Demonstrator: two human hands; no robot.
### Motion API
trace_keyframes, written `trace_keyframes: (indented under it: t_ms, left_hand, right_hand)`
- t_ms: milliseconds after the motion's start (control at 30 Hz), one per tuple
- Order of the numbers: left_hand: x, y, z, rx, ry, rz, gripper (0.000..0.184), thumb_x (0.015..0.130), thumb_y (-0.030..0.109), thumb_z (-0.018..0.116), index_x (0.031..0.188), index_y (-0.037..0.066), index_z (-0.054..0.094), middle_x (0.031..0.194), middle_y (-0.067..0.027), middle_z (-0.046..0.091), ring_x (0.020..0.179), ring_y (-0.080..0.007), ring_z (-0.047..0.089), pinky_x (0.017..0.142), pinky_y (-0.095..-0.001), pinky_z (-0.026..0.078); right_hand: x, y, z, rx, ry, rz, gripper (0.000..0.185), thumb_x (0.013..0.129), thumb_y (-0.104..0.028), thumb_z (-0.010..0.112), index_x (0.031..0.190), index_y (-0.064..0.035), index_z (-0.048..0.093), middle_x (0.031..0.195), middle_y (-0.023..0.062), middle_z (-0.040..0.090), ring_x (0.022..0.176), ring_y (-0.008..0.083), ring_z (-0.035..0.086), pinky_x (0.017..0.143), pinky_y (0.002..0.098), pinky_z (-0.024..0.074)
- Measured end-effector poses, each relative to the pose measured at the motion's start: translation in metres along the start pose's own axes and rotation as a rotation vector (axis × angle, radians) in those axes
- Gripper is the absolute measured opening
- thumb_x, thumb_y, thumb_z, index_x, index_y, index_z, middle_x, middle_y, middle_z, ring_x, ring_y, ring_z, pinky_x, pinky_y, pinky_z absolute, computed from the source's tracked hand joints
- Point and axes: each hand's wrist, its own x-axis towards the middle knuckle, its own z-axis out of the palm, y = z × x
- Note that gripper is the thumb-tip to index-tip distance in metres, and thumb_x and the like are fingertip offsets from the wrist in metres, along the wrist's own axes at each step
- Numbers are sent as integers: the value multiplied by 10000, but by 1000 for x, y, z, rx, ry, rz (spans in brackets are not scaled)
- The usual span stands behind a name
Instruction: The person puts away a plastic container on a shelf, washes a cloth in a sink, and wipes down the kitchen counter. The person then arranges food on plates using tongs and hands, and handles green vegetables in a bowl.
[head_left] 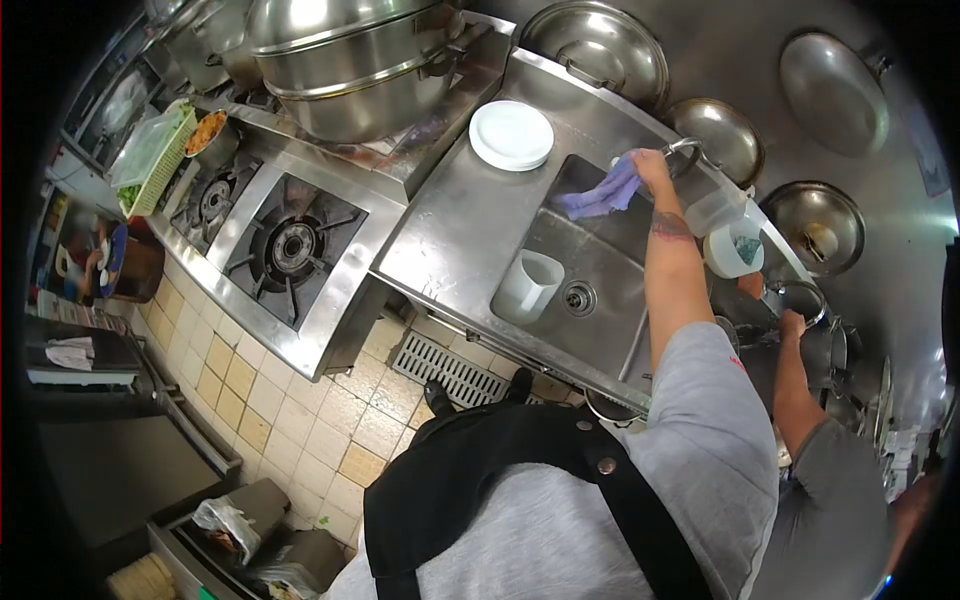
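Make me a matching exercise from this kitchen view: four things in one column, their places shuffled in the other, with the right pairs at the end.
Things
1. Purple cloth
2. White plates
3. Pitcher
4. Slotted floor grate

Places
A. In the sink, beside the drain
B. Set among the floor tiles
C. Stacked on the steel counter
D. Gripped in the person's right hand

Right pairs: 1-D, 2-C, 3-A, 4-B
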Motion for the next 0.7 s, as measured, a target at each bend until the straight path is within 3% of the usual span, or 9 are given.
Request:
trace_keyframes:
  t_ms: [100,200,333,400,500,600,700]
  left_hand:
    - [13,13,-10,-68,-24,60,218,834,196,529,926,14,605,787,-152,623,610,-249,612,502,-367,459]
    - [39,44,-23,-222,-13,202,215,848,203,529,948,24,597,807,-131,623,601,-231,608,474,-353,450]
    - [79,103,-39,-501,-35,451,213,867,212,529,978,39,585,835,-104,623,589,-206,603,436,-335,437]
    - [40,149,-54,-404,-43,505,227,888,227,520,1037,60,558,867,-76,617,602,-182,600,432,-297,426]
    - [13,184,-57,-334,-31,528,239,900,232,512,1081,79,542,863,-62,611,636,-159,601,446,-273,418]
    - [10,179,-50,-334,-25,498,260,888,248,520,1056,54,564,848,-83,630,645,-179,610,484,-303,451]
    - [11,148,-32,-229,-29,422,271,883,250,520,1036,32,571,828,-96,634,650,-188,618,507,-307,459]
  right_hand:
    - [-11,-1,6,699,117,485,298,859,-265,578,945,6,669,900,98,661,822,226,621,753,377,480]
    - [-24,-6,15,1444,250,462,333,869,-262,564,1058,4,629,973,102,648,863,207,608,808,354,459]
    - [-9,20,24,956,263,494,331,916,-266,527,1131,-16,556,1004,76,608,882,194,582,769,338,477]
    - [-7,34,22,803,200,411,328,915,-270,527,1124,-19,561,1011,77,607,887,183,579,777,325,473]
    - [-18,14,-1,764,29,380,302,911,-264,535,1083,-22,587,943,52,614,833,155,580,738,298,472]
    - [-20,12,-8,827,70,328,278,896,-257,558,1037,-24,614,842,18,608,736,132,572,682,282,468]
    - [-40,-15,-15,792,160,635,261,882,-246,578,1001,-20,630,766,-9,588,666,110,549,642,263,454]
